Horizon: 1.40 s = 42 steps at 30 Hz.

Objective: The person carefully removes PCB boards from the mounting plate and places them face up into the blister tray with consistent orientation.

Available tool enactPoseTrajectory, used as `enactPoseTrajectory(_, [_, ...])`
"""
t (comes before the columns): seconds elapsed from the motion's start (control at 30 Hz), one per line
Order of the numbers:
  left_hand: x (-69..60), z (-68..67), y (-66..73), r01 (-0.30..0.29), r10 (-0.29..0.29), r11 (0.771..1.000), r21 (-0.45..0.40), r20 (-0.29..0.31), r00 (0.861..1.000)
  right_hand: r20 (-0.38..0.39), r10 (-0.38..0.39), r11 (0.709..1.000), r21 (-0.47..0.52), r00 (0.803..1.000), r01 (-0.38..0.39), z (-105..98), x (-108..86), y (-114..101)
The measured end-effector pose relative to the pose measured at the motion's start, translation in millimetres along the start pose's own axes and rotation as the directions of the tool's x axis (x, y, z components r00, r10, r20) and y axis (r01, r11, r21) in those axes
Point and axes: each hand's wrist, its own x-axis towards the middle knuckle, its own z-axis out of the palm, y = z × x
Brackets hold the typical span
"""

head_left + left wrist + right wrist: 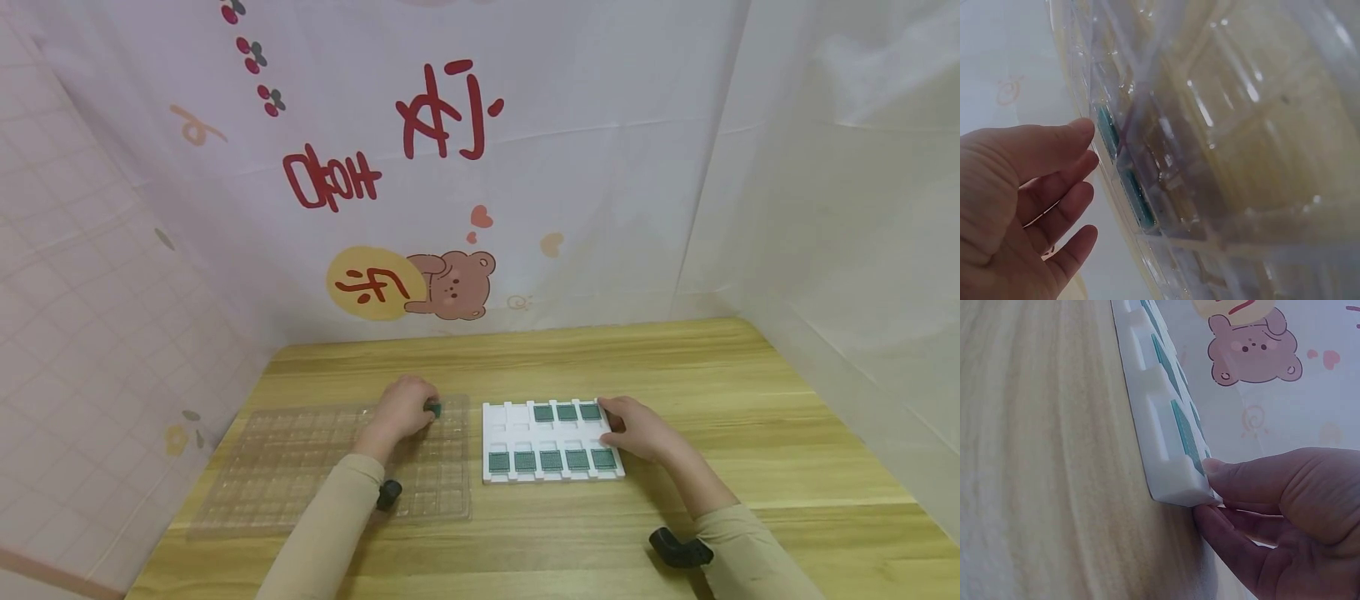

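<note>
One wide, clear plastic compartment tray [262, 467] and one smaller white slotted tray [552, 434] side by side on a yellow-brown wood-grain table [525, 542], with left hand [405, 407] over the first and right hand [637, 427] on the second.

Reaching to the clear tray's far right area with the left hand, in a narrow grip right by a small, thin green piece [435, 409]; cannot tell whether pinching it or only alongside. In left wrist view, two such pieces in clear compartments, just beside the fingertips. Holding the white tray's right edge in the right grip, with thumb on top. In the white tray, flat green gridded rectangles [551, 461]: five along the near row, three at the right of the far row. Behind, a white cloth backdrop [622, 208] printed with a brown bear [453, 287].
</note>
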Motion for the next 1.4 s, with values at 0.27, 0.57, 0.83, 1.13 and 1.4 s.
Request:
enactPoseTrajectory(0.27, [-4.9,-1.2,2.1,-0.014,0.012,0.999,-0.031,-0.052,0.999,0.0,0.021,1.0,0.015,1.0,-0.021,2,0.3,1])
enactPoseTrajectory(0.57, [-14.5,-1.6,14.4,-0.077,0.062,0.993,-0.086,-0.167,0.984,-0.001,0.027,1.0,0.004,1.0,-0.027,1,-0.4,0])
enactPoseTrajectory(0.83, [-22.2,-0.6,29.8,-0.078,0.056,0.994,-0.083,-0.24,0.969,-0.001,0.022,1.0,-0.002,1.0,-0.022,1,-0.6,-1])
enactPoseTrajectory(1.13, [-29.9,-3.1,46.5,-0.153,0.134,0.987,-0.039,-0.311,0.941,-0.001,0.027,1.0,0.011,1.0,-0.027,2,-0.2,1])
enactPoseTrajectory(1.4, [-35.3,0.7,59.5,-0.225,0.256,0.966,0.126,-0.35,0.901,0.004,0.031,0.999,0.013,1.0,-0.031,2,0.3,1])
